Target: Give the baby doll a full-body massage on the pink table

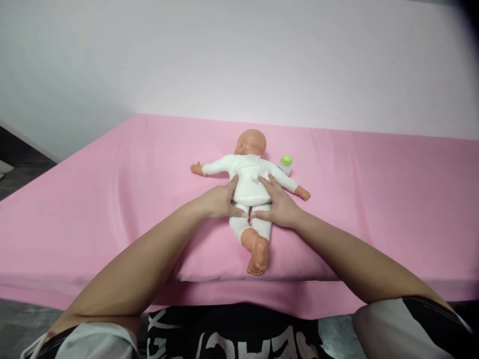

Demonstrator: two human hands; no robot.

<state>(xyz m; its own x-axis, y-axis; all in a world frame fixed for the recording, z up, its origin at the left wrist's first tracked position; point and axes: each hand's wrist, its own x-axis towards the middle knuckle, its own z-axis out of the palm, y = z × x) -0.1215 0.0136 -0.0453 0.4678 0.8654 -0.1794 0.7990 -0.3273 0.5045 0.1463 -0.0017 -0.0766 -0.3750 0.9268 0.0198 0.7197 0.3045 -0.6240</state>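
Observation:
A baby doll [249, 187] in a white top and white leggings lies face down on the pink cloth, its head pointing away from me and its arms spread to both sides. My left hand [220, 202] holds the doll's left-lying side at the waist and hip, thumb across the back of a thigh. From the right, my right hand [281, 203] grips the other side the same way, with two fingertips resting on the lower back. Both thumbs point toward each other below the hem of the top. The doll's feet [258, 257] overlap toward me.
A small bottle with a green cap [286, 160] is by the doll's right-lying arm, partly hidden behind it. A pink pillow or pad [299, 259] lies under the legs at the front edge. The pink-covered bed [407, 199] meets a white wall [239, 60] behind.

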